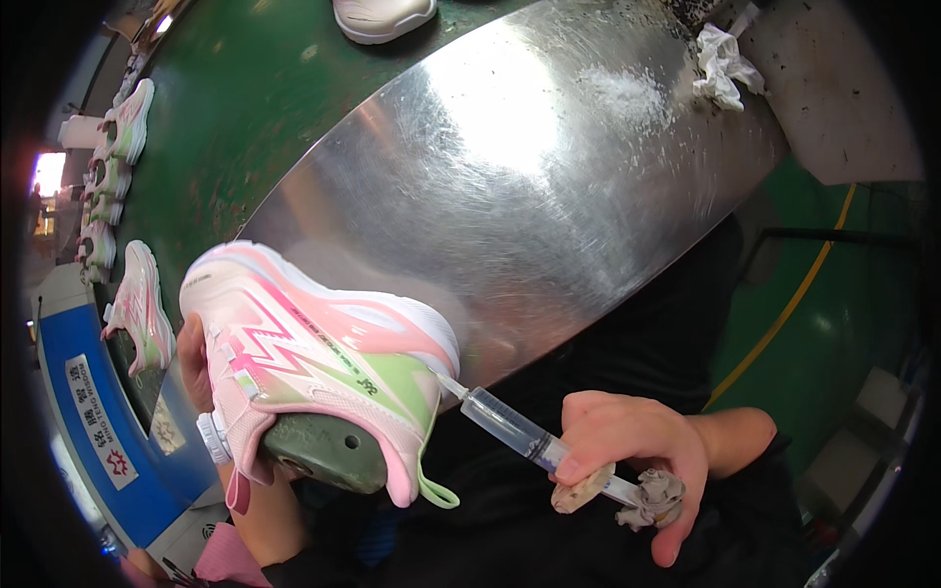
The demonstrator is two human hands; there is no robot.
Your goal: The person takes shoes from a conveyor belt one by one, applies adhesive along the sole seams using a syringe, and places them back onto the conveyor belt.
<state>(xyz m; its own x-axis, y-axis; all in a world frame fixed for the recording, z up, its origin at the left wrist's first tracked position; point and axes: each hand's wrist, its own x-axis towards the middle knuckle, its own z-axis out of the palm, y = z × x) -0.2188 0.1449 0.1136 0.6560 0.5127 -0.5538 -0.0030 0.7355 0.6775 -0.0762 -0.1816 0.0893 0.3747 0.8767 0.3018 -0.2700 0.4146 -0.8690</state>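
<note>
A pink, white and light-green sneaker (294,353) lies tilted on its side, its white sole facing away from me and its heel to the right. A dark green shoe last (328,451) fills its opening, and a white round dial (213,438) sits at the tongue. My left hand (194,367) grips the shoe from the left, mostly hidden behind it. In my right hand (637,441) is a clear syringe (510,428) with crumpled, greyish wrapping at its plunger end. Its nozzle meets the heel, near the seam between upper and sole.
Beyond the shoe stretches a scratched metal worktop (412,186). White crumpled tissue (725,67) lies at its far right. On the green surface (235,108) stand another sneaker (142,309) at left and part of a white shoe (384,18) at the top; several shoes line the far left.
</note>
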